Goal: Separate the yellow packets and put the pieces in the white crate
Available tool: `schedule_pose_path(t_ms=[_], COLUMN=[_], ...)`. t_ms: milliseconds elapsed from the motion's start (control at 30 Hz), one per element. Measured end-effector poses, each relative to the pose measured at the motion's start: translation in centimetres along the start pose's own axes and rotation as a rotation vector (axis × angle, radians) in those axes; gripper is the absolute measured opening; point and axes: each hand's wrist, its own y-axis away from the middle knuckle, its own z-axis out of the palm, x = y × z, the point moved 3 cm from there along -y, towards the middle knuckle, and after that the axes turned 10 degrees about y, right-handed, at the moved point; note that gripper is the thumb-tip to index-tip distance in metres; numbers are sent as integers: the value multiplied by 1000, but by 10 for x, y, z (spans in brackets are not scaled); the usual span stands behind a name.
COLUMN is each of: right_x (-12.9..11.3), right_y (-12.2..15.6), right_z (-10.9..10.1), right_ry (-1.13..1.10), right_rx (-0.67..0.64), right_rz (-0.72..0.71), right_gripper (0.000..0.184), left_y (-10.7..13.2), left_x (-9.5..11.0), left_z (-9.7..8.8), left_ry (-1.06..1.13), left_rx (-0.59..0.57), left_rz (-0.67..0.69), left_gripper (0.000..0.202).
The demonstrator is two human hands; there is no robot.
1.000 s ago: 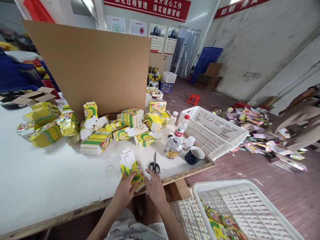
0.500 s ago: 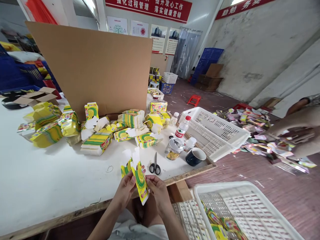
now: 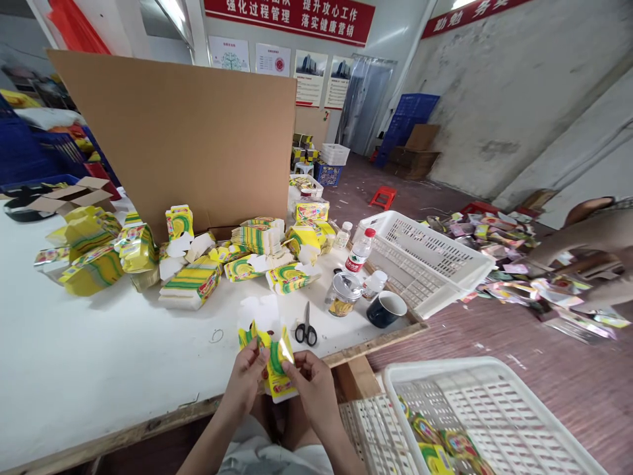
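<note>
Bright, even light overall. Ceiling lamp [image 3: 463, 3] glared at the top edge, right of centre. White table [image 3: 74, 343] was near blown out at lower left, w/ soft short shadows under the yellow box stacks [image 3: 190, 284]. Small glare patch on the folded carton [image 3: 277, 359], bottom centre. Wide-angle lens bent lines twd the corners. Co-worker's arm [image 3: 583, 231] at right edge was motion-blurred; centre sharp.

The white tabletop [image 3: 99, 343], edged in bare wood, carries heaps of yellow-and-green cartons [image 3: 192, 280] in front of an upright cardboard sheet [image 3: 188, 132], with black-handled scissors [image 3: 306, 328], a lidded glass jar [image 3: 342, 293], a dark mug [image 3: 386, 309], a red-capped bottle [image 3: 359, 254] and a white plastic basket [image 3: 425, 260] towards its right end.
</note>
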Motion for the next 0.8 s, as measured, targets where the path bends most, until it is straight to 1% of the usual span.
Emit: schedule_pose_path(t_ms=[133, 233, 267, 300, 333, 367, 433, 533, 633, 700, 733, 800], right_x=[-2, -2, -3, -5, -8, -11, -19, -28, -30, -28, -27, -23], right_y=[3, 3, 3, 2, 1, -1, -3, -6, -7, -7, -8, -8], right_z=[0, -7, -11, -14, -18, -21, -27, -35, -40, -42, -43, -44], right_ry=[-8, 42, 61, 70, 66, 45, -22, -87, -108, -90, -67, -22], right_rx=[39, 71, 68, 57, 37, 11, -53, -170, -271, -276, -255, -206], right_rz=[20, 0, -23, -54, -92, -128, -172, -175, -156, -154, -159, -176], right_gripper=[30, 20, 18, 25, 35, 44, 50, 46, 35, 26, 24, 25], left_y=[-1, 3, 5, 7, 10, 12, 14, 16, 18, 21, 22, 23], left_x=[-4, -4, -3, -1, 1, 3, 8, 13, 14, 12, 11, 9], left_z=[0, 0, 0, 1, 2, 3, 5, 5, 6, 8, 9, 9], left_ry=[-67, -114, -129, -144, -157, -167, -174, -166, -163, -158, -152, -139], left_rx=[30, 38, 19, -15, -60, -111, -206, -303, -348, -363, -361, -344], left_rz=[27, 70, 85, 93, 90, 75, 15, -68, -104, -125, -130, -136], left_gripper=[53, 67, 73, 76, 78, 77, 71, 59, 50, 48, 51, 66])
